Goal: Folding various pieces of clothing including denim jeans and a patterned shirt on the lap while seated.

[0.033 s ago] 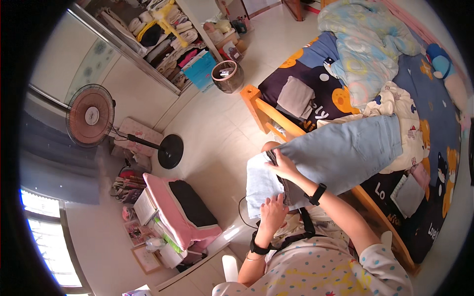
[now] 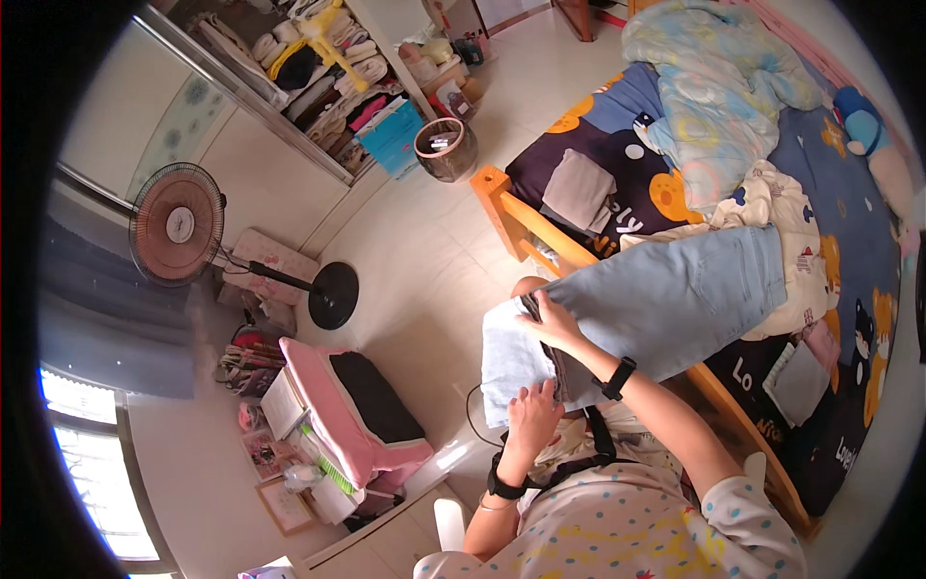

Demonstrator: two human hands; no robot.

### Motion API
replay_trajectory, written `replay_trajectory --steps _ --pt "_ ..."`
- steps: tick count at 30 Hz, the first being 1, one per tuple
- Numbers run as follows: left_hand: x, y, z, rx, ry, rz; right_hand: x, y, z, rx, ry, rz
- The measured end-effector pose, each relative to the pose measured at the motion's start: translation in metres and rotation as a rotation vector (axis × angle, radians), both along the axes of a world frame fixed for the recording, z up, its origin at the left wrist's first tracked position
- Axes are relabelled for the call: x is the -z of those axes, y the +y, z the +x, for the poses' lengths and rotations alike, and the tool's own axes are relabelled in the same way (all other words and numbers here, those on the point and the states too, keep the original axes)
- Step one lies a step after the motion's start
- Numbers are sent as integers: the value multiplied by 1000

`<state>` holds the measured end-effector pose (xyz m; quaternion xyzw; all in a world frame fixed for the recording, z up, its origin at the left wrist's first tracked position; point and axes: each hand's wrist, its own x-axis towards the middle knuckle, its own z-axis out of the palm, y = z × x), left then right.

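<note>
Light blue jeans [image 2: 675, 289] stretch from my hands over the wooden bed rail [image 2: 579, 253] onto the bed, their near end turned back to a paler side with a dark edge along the fold. My right hand [image 2: 555, 326] grips the upper part of that folded edge, thumb and fingers closed on the denim. Lower down, my left hand [image 2: 531, 415] has its curled fingers on the pale end [image 2: 503, 352], beside the dark edge. Under the jeans on the bed is a cream printed cloth [image 2: 810, 261].
The patterned bed [image 2: 839, 241] at right holds a quilt [image 2: 723, 116], folded grey clothing [image 2: 579, 183], more folded cloth [image 2: 796, 381] and a plush toy [image 2: 858, 125]. Left are a standing fan [image 2: 177, 227], a pink-black chair [image 2: 376, 405], an open wardrobe [image 2: 318, 82] and a round pot [image 2: 444, 150].
</note>
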<state>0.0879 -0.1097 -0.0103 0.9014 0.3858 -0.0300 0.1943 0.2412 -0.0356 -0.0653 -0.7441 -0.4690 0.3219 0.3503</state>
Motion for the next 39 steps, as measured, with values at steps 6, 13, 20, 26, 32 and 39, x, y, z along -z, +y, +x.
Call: replay_trajectory --steps 6,13,20,26,32,39 --pt "-23 -2 9 -11 40 -141 9 14 15 71 109 65" --pt "-4 -5 7 -17 24 -82 21 1 26 142 126 71" --pt "29 46 -63 -468 -284 -201 -2 2 27 58 -56 106" --pt "82 69 -94 -668 -518 -532 -10 6 23 -16 -189 355" --pt "63 76 -81 -731 -420 -789 -11 3 18 -82 -168 461" --pt "68 80 -75 -789 -447 -937 -5 -6 15 -90 -76 370"
